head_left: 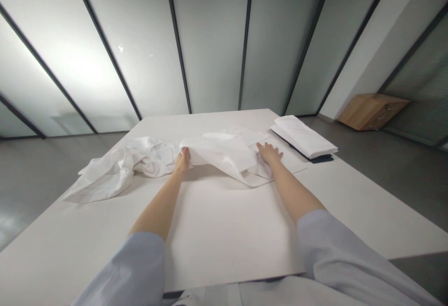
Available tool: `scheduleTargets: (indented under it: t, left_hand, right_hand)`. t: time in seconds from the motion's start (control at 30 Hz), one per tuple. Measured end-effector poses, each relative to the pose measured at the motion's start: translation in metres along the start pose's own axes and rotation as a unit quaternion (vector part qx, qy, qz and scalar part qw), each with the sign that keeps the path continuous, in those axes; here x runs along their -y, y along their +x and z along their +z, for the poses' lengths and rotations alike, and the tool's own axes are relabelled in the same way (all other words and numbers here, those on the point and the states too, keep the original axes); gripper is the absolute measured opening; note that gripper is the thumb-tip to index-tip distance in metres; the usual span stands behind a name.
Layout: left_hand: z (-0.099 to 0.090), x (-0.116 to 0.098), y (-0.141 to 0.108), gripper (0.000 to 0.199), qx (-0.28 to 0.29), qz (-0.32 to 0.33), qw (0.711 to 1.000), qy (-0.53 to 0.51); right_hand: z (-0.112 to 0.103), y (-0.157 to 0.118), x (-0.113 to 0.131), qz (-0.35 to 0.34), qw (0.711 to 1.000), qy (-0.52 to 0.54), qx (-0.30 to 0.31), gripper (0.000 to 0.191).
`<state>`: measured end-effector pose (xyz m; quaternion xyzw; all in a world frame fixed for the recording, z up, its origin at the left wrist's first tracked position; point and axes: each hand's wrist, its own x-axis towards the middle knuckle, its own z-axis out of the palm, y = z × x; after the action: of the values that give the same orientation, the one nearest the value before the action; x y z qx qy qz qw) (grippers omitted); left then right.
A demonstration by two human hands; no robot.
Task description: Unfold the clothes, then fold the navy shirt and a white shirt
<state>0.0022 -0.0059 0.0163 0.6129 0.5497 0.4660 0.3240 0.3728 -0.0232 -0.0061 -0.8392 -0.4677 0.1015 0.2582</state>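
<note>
So the biggest thing here is the frosted glass wall [213,40], way out beyond the white cloth [224,149] I'm working on. The table [234,240] is under the cloth and reaches out on all sides of it. Far off to the right of the cloth there's a wooden cabinet [373,110] on the floor [371,154], well out of my way.

Left of the cloth is a loose white heap [119,166], all bunched up, so I'd call that one untouched. The cloth itself is maybe halfway, I reckon: partly laid out on the table, with creases and a raised fold. Right of it sits a flat, neatly folded stack [304,135] with a dark layer [324,158] under it, which looks done to me.

My left grip [182,157] is pinched on the cloth's left end, fingertips mostly hidden. My right grip [270,154] is spread, palm down on its right side, not clamping anything. The heap crowds my left grip a bit, and I can't tell if it touches the cloth.
</note>
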Motion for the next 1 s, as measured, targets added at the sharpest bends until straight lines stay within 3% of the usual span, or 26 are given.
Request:
scheduleTargets:
  t: [0.07,0.13,0.23,0.37,0.43,0.5,0.6,0.67,0.73,0.87,0.93,1.0]
  left_hand:
    - [0.009,-0.006,-0.003,0.059,0.06,0.02,0.993,0.097]
    - [0.019,-0.013,-0.009,0.055,0.117,0.049,0.966,0.225]
    - [0.033,-0.023,-0.023,0.054,0.125,0.162,0.919,0.336]
    - [0.042,-0.031,-0.036,0.097,0.122,0.3,0.864,0.386]
    - [0.044,-0.032,-0.038,0.1,0.168,0.325,0.847,0.386]
    - [0.045,-0.032,-0.038,0.093,0.234,0.346,0.833,0.362]
    - [0.047,-0.03,-0.034,0.079,0.297,0.351,0.827,0.323]
    - [0.049,-0.029,-0.033,0.069,0.29,0.33,0.838,0.323]
    - [0.051,-0.029,-0.033,0.061,0.27,0.307,0.846,0.341]
    - [0.053,-0.032,-0.038,0.045,0.231,0.274,0.843,0.402]
    - [0.051,-0.036,-0.039,0.036,0.209,0.265,0.842,0.421]
    - [0.045,-0.043,-0.038,0.031,0.179,0.26,0.845,0.432]
  right_hand:
    - [0.002,-0.001,0.007,-0.027,0.998,0.026,0.049,0.066]
    - [0.005,-0.005,0.018,-0.073,0.991,0.058,0.093,0.064]
    - [0.013,-0.019,0.038,-0.178,0.966,0.114,0.147,0.056]
    - [0.025,-0.049,0.06,-0.325,0.872,0.226,0.288,0.036]
    - [0.029,-0.065,0.067,-0.321,0.822,0.292,0.37,0.027]
    - [0.032,-0.077,0.07,-0.266,0.792,0.345,0.427,0.02]
    - [0.034,-0.082,0.073,-0.201,0.768,0.413,0.446,0.012]
    - [0.033,-0.074,0.073,-0.164,0.76,0.474,0.413,0.008]
    - [0.029,-0.059,0.068,-0.101,0.747,0.565,0.336,0.009]
    - [0.01,-0.023,0.04,0.051,0.712,0.697,0.061,0.017]
    - [0.002,-0.01,0.024,0.107,0.717,0.687,-0.052,0.02]
    - [-0.001,-0.003,0.013,0.13,0.734,0.655,-0.123,0.022]
